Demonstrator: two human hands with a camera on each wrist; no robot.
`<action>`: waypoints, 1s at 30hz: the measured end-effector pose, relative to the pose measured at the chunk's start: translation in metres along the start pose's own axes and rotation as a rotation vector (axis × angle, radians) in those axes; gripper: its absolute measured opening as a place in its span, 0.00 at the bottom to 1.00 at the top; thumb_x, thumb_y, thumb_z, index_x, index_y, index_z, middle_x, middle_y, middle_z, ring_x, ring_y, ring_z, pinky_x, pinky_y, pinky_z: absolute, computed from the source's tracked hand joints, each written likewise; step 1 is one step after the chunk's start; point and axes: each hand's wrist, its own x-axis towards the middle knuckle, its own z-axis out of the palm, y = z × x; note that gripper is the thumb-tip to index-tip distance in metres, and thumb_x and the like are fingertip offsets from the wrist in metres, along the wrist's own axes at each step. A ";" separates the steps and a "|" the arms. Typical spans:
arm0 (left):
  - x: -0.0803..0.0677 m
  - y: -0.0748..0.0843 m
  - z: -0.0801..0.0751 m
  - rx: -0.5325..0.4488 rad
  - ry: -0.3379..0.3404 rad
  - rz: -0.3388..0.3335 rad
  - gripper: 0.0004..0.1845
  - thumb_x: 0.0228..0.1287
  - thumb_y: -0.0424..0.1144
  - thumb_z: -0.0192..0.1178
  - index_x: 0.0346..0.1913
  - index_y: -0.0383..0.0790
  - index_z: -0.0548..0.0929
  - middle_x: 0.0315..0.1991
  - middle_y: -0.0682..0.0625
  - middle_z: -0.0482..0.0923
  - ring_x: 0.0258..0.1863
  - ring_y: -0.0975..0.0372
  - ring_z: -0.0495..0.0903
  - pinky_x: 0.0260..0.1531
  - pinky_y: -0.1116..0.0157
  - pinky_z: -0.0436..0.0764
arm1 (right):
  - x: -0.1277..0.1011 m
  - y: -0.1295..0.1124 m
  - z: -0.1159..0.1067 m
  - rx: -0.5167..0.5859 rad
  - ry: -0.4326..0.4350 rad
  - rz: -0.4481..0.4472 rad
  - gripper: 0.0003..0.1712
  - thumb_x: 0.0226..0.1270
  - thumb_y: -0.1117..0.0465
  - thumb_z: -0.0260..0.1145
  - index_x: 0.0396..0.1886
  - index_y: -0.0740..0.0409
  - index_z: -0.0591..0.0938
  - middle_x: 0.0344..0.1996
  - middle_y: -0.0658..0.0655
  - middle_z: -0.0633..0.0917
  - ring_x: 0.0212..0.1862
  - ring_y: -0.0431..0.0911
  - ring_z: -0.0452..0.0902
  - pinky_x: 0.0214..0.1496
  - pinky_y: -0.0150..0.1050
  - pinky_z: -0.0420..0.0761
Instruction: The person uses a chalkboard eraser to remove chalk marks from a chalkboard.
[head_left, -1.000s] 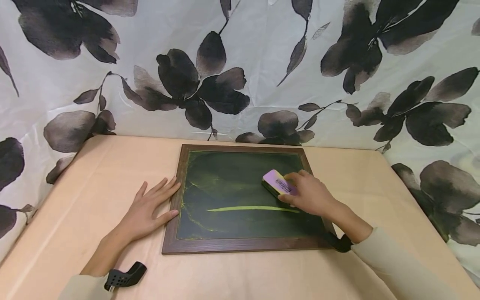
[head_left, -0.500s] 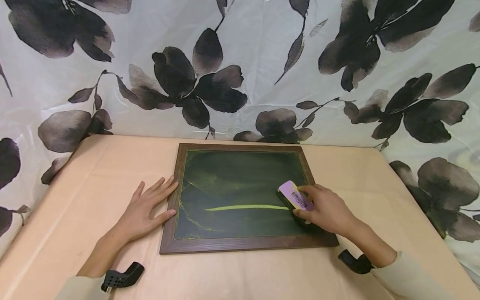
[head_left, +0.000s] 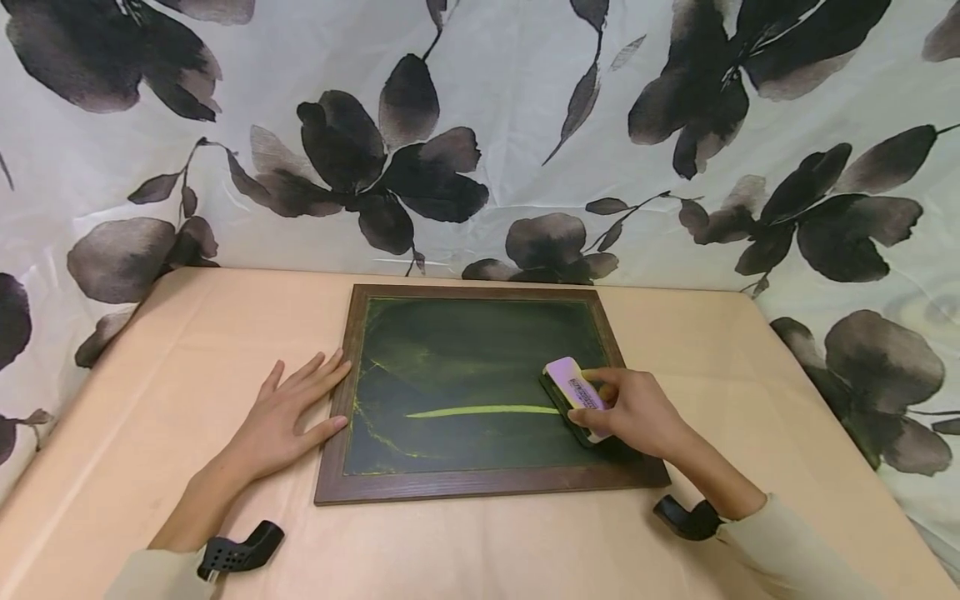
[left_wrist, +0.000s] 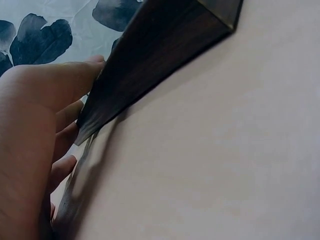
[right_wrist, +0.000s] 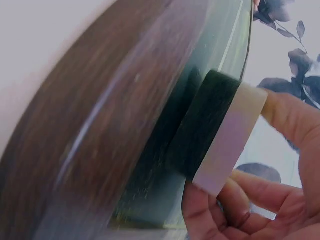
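Note:
A dark green chalkboard in a brown wooden frame lies on the table. Across its lower half runs a yellow-green chalk line. My right hand pinches a chalkboard eraser by its sides, thumb on the near side and fingers on the far side. The eraser has a purple and yellow top with printing and a dark felt underside; it covers the right end of the line. In the right wrist view the felt faces the board. My left hand has spread fingers, with the fingertips on the frame's left edge.
A pale peach cloth covers the table. Behind and at both sides hangs a white curtain with dark flowers. Black straps with camera mounts are on both wrists. Yellow chalk smudges mark the board's left side.
My right hand moved the eraser right and toward me onto the line's right end, then slightly back left. The visible line is shorter on the right. The left hand stays on the frame.

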 end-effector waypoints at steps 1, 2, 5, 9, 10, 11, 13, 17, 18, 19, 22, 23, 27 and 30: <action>-0.001 -0.001 0.000 0.001 0.002 -0.002 0.36 0.63 0.53 0.60 0.72 0.45 0.65 0.72 0.46 0.58 0.70 0.46 0.57 0.64 0.38 0.41 | 0.002 -0.001 0.002 0.006 -0.001 0.003 0.38 0.54 0.54 0.75 0.59 0.72 0.74 0.23 0.53 0.81 0.18 0.40 0.78 0.17 0.36 0.73; -0.002 -0.002 -0.001 0.001 0.004 -0.004 0.36 0.63 0.53 0.60 0.72 0.46 0.65 0.72 0.46 0.58 0.70 0.46 0.57 0.64 0.38 0.41 | 0.003 -0.003 0.003 0.005 0.000 0.002 0.38 0.53 0.54 0.75 0.59 0.72 0.74 0.22 0.53 0.81 0.18 0.40 0.78 0.16 0.36 0.72; -0.004 -0.004 -0.002 -0.001 0.006 -0.011 0.37 0.62 0.52 0.61 0.72 0.46 0.64 0.72 0.46 0.57 0.70 0.46 0.57 0.64 0.38 0.41 | 0.008 -0.009 0.008 -0.004 0.007 -0.013 0.37 0.53 0.55 0.74 0.59 0.72 0.75 0.21 0.53 0.81 0.16 0.40 0.77 0.15 0.35 0.70; -0.006 -0.007 -0.002 -0.003 0.004 -0.016 0.37 0.62 0.52 0.61 0.72 0.46 0.64 0.73 0.46 0.57 0.70 0.46 0.56 0.65 0.38 0.40 | 0.015 -0.018 0.017 0.014 -0.011 -0.035 0.37 0.53 0.56 0.74 0.60 0.72 0.74 0.21 0.52 0.81 0.16 0.39 0.78 0.16 0.36 0.73; -0.006 -0.007 -0.002 -0.004 0.003 -0.017 0.37 0.62 0.52 0.61 0.72 0.46 0.64 0.73 0.46 0.57 0.70 0.46 0.56 0.65 0.38 0.40 | 0.016 -0.020 0.019 0.020 -0.016 -0.043 0.37 0.53 0.56 0.74 0.60 0.72 0.74 0.21 0.52 0.81 0.16 0.39 0.78 0.16 0.36 0.74; -0.006 -0.007 -0.001 -0.004 0.003 -0.018 0.37 0.62 0.52 0.61 0.72 0.46 0.64 0.73 0.46 0.57 0.70 0.46 0.56 0.65 0.38 0.40 | 0.018 -0.023 0.022 0.030 -0.023 -0.044 0.38 0.53 0.56 0.75 0.60 0.71 0.74 0.21 0.52 0.81 0.16 0.39 0.79 0.17 0.36 0.75; -0.006 -0.007 -0.001 -0.002 0.002 -0.018 0.37 0.62 0.52 0.61 0.72 0.46 0.64 0.73 0.45 0.57 0.70 0.46 0.56 0.64 0.38 0.40 | 0.023 -0.029 0.027 0.046 -0.037 -0.052 0.38 0.53 0.56 0.75 0.61 0.70 0.74 0.21 0.52 0.82 0.16 0.39 0.79 0.18 0.37 0.77; -0.005 -0.008 0.000 0.003 0.002 -0.014 0.37 0.62 0.52 0.61 0.72 0.46 0.63 0.73 0.45 0.57 0.70 0.46 0.56 0.65 0.38 0.40 | 0.032 -0.045 0.038 0.049 -0.055 -0.077 0.38 0.52 0.55 0.75 0.61 0.68 0.74 0.21 0.50 0.82 0.15 0.38 0.78 0.19 0.37 0.77; -0.005 -0.008 -0.001 0.002 0.002 -0.013 0.37 0.62 0.52 0.61 0.72 0.46 0.63 0.73 0.45 0.57 0.70 0.46 0.56 0.65 0.39 0.40 | 0.034 -0.050 0.041 0.040 -0.057 -0.091 0.38 0.52 0.55 0.75 0.61 0.68 0.75 0.20 0.50 0.81 0.16 0.37 0.78 0.19 0.36 0.76; -0.004 -0.007 -0.001 0.001 0.002 -0.012 0.37 0.62 0.52 0.61 0.72 0.46 0.64 0.73 0.46 0.57 0.70 0.46 0.56 0.65 0.39 0.39 | 0.036 -0.056 0.044 0.030 -0.056 -0.105 0.38 0.51 0.54 0.76 0.60 0.68 0.75 0.19 0.49 0.81 0.16 0.37 0.77 0.19 0.36 0.76; -0.003 -0.006 -0.001 -0.008 -0.004 -0.014 0.37 0.62 0.52 0.61 0.72 0.46 0.64 0.73 0.46 0.57 0.70 0.46 0.55 0.65 0.39 0.39 | 0.043 -0.072 0.055 -0.028 -0.043 -0.149 0.38 0.49 0.53 0.76 0.59 0.67 0.77 0.18 0.47 0.78 0.20 0.37 0.75 0.20 0.35 0.73; -0.003 -0.006 -0.001 -0.010 -0.006 -0.014 0.37 0.62 0.52 0.61 0.72 0.46 0.64 0.73 0.46 0.57 0.70 0.46 0.55 0.65 0.39 0.39 | 0.045 -0.077 0.058 -0.053 -0.036 -0.164 0.38 0.49 0.52 0.76 0.58 0.66 0.78 0.18 0.47 0.78 0.22 0.38 0.74 0.20 0.35 0.72; -0.001 -0.004 0.000 -0.010 -0.009 -0.017 0.37 0.62 0.53 0.61 0.72 0.46 0.64 0.73 0.47 0.57 0.70 0.46 0.55 0.65 0.39 0.39 | 0.054 -0.099 0.074 -0.096 -0.037 -0.211 0.37 0.48 0.49 0.76 0.56 0.64 0.80 0.19 0.47 0.76 0.29 0.40 0.71 0.25 0.34 0.72; -0.001 -0.003 0.001 -0.007 -0.007 -0.014 0.37 0.63 0.54 0.60 0.72 0.46 0.64 0.73 0.47 0.57 0.70 0.47 0.56 0.65 0.39 0.40 | 0.059 -0.114 0.084 -0.107 -0.051 -0.251 0.36 0.48 0.49 0.75 0.56 0.63 0.80 0.21 0.47 0.77 0.31 0.41 0.71 0.28 0.35 0.72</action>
